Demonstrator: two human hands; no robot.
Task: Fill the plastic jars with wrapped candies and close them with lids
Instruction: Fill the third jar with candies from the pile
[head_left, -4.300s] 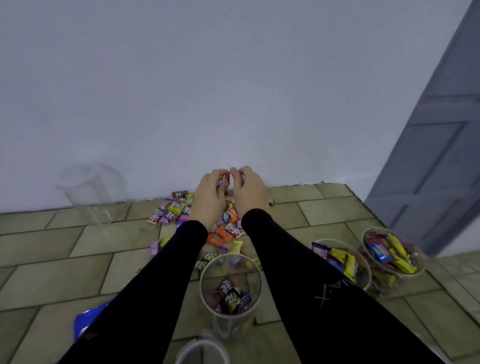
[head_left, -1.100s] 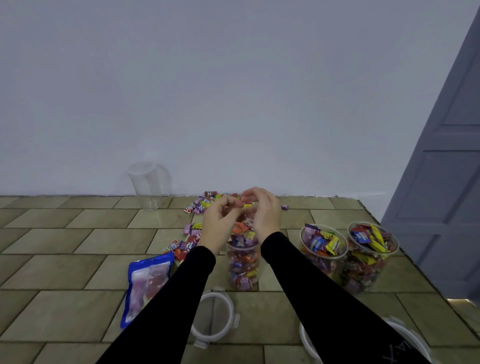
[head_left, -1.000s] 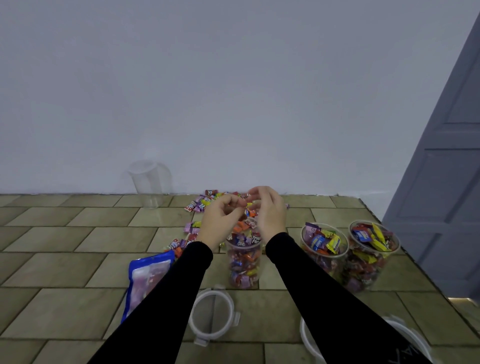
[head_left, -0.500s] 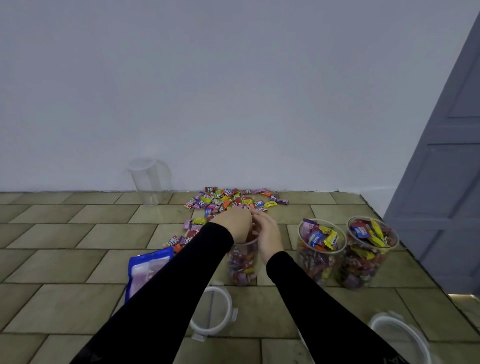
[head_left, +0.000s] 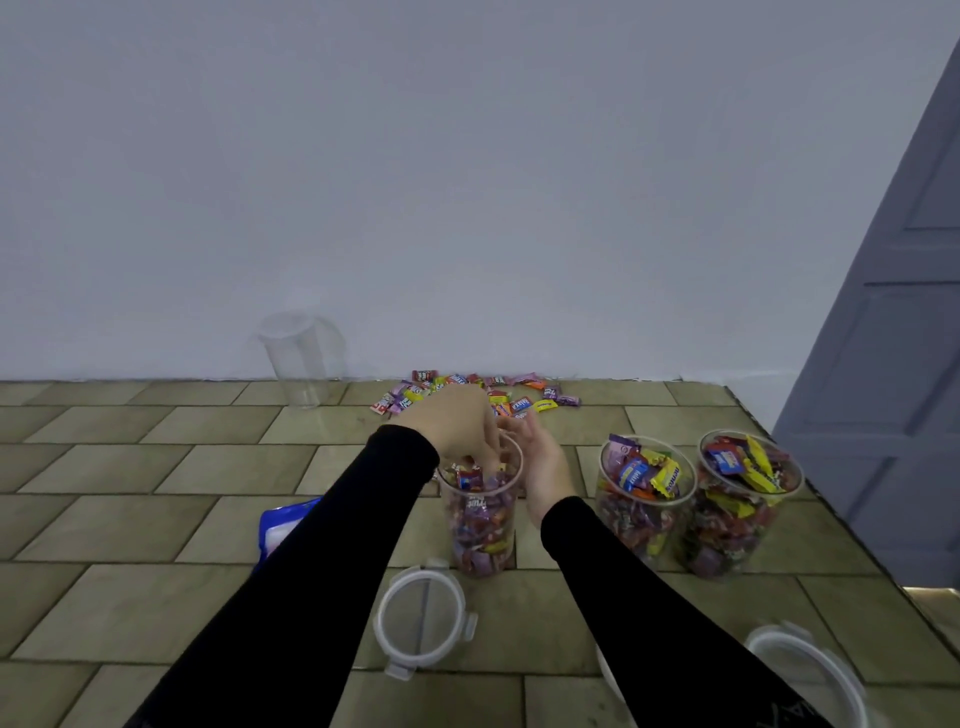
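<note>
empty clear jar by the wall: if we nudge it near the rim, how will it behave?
The empty jar looks tall and narrow with nothing inside, so it is probably light and tips easily. Its clear plastic wall looks smooth, likely slippery. Tipped onto the tiled floor, the round body would probably roll.

three candy-filled jars (head_left: 480, 519) (head_left: 644, 499) (head_left: 737, 504) are standing right of the grip onward, one empty jar (head_left: 301, 358) is waiting far left, three lids (head_left: 423, 621) (head_left: 805, 670) (head_left: 610, 680) are lying nearer.

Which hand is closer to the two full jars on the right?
Right hand: it sits beside the middle jar, toward the full jars. Left hand reaches into the middle jar.
</note>
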